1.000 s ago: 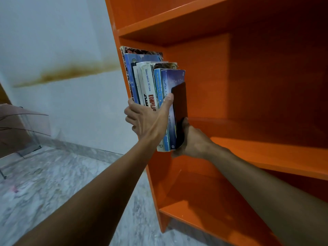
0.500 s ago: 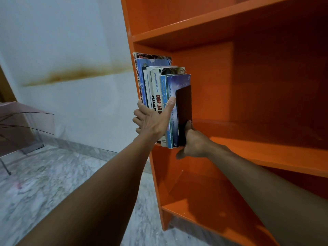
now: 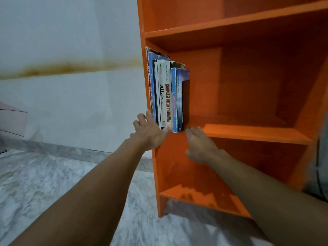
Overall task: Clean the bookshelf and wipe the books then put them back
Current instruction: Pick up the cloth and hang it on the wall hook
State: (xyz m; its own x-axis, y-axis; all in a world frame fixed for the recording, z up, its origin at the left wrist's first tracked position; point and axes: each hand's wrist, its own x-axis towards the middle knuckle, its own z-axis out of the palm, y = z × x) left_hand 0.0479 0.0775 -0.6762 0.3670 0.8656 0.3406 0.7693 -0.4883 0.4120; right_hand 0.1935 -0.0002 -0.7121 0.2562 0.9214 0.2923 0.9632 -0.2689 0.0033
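An orange bookshelf fills the right of the view. Several books stand upright against the left wall of its middle shelf, with a dark thin book at their right end. My left hand is spread just below the books' lower front corner, its fingertips near or touching the spines. My right hand hovers with relaxed fingers in front of the shelf edge, below the dark book, holding nothing.
The shelf right of the books is bare, as are the shelves above and below. A white wall with a brown stain stands to the left. Grey marble floor lies below. A pale object sits at the far left.
Both hands have let go of the books and dropped back toward the shelf's front edge. The books now stand further in on the shelf.
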